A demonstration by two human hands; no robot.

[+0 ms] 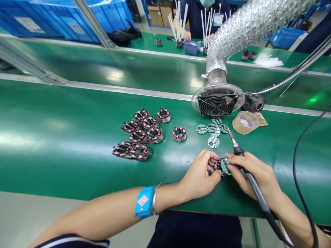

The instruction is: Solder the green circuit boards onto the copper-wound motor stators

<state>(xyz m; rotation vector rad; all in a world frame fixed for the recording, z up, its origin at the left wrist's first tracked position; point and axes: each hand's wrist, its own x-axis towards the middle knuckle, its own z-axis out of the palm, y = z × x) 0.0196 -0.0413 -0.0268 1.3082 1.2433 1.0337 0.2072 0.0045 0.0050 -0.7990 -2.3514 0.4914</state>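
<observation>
Coil unit: a small round coil unit (pixel 223 167) with a green board on its face, held between both hands just above the near part of the green worktop (pixel 64 144).
Left grip: the left hand (pixel 199 177) has thumb and fingers closed on the unit's left side.
Right grip: the right hand (pixel 254 175) is wrapped round the soldering iron (pixel 237 149), its fingertips touching the unit's right edge.
Around: loose green boards (pixel 212 131) lie just beyond, wound coils (pixel 141 136) sit to the left, and an extractor fan (pixel 217 103) stands behind.
Risk: the iron's tip hangs over the loose boards, so a wrist twist could scorch one.
Pose: both forearms lie low with wrists turned inward, a blue wrist strap (pixel 143 205) on the left.
</observation>
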